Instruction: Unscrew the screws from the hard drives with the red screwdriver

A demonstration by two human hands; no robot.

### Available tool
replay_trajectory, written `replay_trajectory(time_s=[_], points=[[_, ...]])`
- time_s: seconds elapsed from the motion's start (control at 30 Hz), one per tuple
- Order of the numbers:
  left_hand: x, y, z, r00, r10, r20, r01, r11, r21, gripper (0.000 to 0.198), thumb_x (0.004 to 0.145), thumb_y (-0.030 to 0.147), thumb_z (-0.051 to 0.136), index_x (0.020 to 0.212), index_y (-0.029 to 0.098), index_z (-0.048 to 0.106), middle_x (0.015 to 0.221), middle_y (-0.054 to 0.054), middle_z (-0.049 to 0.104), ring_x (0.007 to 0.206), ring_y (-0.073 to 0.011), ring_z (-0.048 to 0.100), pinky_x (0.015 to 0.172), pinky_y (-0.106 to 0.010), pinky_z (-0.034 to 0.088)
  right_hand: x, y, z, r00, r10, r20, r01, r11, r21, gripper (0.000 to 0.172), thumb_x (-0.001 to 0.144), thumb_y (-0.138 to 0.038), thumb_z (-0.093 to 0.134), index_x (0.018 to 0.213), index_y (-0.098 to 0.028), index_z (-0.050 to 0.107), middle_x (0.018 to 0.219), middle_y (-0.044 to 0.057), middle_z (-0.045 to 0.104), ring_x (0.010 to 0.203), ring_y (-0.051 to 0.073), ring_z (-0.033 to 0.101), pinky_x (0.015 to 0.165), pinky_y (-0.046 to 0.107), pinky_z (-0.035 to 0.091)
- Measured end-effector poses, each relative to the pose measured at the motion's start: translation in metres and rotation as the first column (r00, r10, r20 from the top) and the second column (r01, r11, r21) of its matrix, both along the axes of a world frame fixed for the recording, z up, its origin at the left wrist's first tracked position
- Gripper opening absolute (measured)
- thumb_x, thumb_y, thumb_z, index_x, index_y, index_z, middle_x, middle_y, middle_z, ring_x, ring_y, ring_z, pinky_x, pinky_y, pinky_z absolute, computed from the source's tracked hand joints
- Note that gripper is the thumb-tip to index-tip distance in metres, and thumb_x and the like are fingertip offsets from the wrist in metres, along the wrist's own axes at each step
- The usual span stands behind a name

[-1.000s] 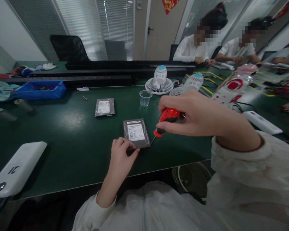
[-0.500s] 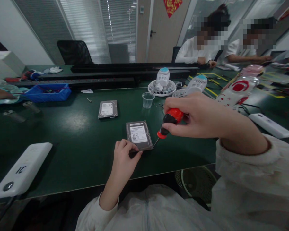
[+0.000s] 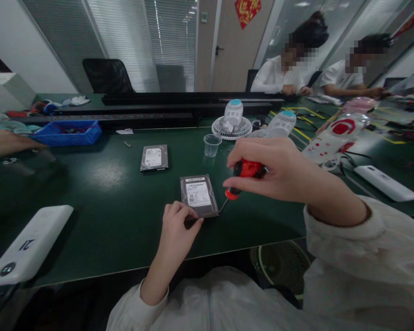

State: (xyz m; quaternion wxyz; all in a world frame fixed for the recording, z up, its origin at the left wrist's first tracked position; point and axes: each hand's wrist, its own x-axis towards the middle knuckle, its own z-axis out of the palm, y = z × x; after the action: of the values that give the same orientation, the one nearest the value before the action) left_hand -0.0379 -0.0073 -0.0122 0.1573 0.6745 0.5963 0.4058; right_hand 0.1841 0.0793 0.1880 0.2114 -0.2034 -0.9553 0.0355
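A hard drive [image 3: 200, 196] with a white label lies flat on the green table in front of me. My left hand [image 3: 179, 220] grips its near left corner between thumb and fingers. My right hand [image 3: 262, 170] is closed around the red and black handle of a screwdriver [image 3: 232, 192]. The screwdriver slants down to the left, its tip at the drive's near right corner. Whether the tip sits in a screw is too small to tell. Farther back to the left lies a second hard drive [image 3: 154, 157], touched by neither hand.
A clear plastic cup [image 3: 212, 145] stands behind the drive, near white fans [image 3: 233, 117]. At left are a blue tray [image 3: 67, 134], a white power bank [image 3: 31, 243] and another person's hand [image 3: 14, 143]. A second power bank [image 3: 386, 183] and a clear bottle [image 3: 338, 133] are at right.
My right hand has shifted its hold on the screwdriver handle, fingers moving slightly left. The left hand and drive stay put. Another person's hand at far left has reached farther in.
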Motion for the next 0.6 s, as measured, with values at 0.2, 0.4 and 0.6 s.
replay_trajectory(time_s=[0.2, 0.4, 0.6], points=[[0.001, 0.001, 0.002, 1.000, 0.009, 0.001, -0.009, 1.000, -0.001, 0.016, 0.084, 0.013, 0.081, 0.080, 0.023, 0.070, 0.090, -0.003, 0.064, 0.093, -0.0265, 0.057, 0.081, -0.039, 0.051, -0.002, -0.002, -0.002, 0.987, -0.145, 0.070, 0.137, 0.984, 0.112, 0.049, 0.104, -0.065, 0.052, 0.084, -0.021, 0.056, 0.076, 0.002, 0.055, 0.067, 0.015, 0.045, 0.061, 0.029, 0.025], [0.000, 0.001, 0.003, 1.000, 0.016, 0.009, -0.016, 1.000, -0.024, 0.015, 0.084, 0.014, 0.081, 0.079, 0.024, 0.070, 0.091, -0.004, 0.065, 0.093, -0.0268, 0.058, 0.081, -0.040, 0.052, 0.004, 0.001, -0.001, 0.998, 0.041, 0.045, -0.042, 0.999, 0.012, 0.019, 0.093, -0.031, 0.059, 0.108, -0.019, 0.057, 0.107, 0.010, 0.065, 0.091, 0.022, 0.060, 0.078, 0.034, 0.046], [0.000, 0.000, 0.002, 1.000, 0.014, 0.022, -0.013, 1.000, -0.018, 0.016, 0.083, 0.015, 0.081, 0.078, 0.024, 0.069, 0.090, -0.003, 0.065, 0.093, -0.0269, 0.058, 0.080, -0.040, 0.053, 0.009, -0.005, 0.009, 0.993, 0.069, 0.092, -0.059, 0.992, -0.110, 0.022, 0.087, -0.015, 0.058, 0.109, -0.019, 0.056, 0.099, 0.004, 0.065, 0.082, 0.017, 0.060, 0.075, 0.030, 0.044]])
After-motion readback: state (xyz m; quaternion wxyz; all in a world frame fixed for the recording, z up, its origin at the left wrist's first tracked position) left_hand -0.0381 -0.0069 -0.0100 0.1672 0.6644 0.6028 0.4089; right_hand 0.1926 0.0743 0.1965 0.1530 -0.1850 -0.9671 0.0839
